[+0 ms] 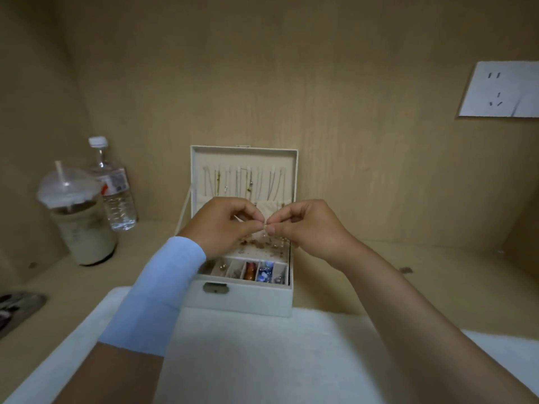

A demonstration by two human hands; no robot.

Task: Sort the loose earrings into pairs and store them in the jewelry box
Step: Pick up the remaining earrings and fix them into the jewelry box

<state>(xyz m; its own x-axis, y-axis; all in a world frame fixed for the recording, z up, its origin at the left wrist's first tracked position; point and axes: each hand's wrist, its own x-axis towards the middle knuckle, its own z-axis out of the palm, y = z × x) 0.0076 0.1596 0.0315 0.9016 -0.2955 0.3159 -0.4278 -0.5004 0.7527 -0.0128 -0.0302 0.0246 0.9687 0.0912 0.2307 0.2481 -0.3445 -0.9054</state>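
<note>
Closest to me lies the white cloth (262, 360), with my 2 forearms reaching across it, the left in a pale blue sleeve (157, 287). Past its far edge stands the jewelry box (248, 298), its lid (243, 170) upright and hung with chains. My left hand (224, 228) and right hand (309, 228) meet just above the open tray. Each pinches the same small earring (264, 228) between thumb and forefinger tips, with the other fingers curled in. It hangs over the box, not yet set down. A thin pale sliver pokes from my left fingers, and I cannot tell what it is.

I judge the sorting well under way. Several small pieces already sit on the perforated panel (256, 249) below my fingers, and the front compartments (250, 271) hold amber and blue items. This 1 earring is left to seat. My hands hide part of the tray, so I cannot tell how many remain unpaired.
</note>
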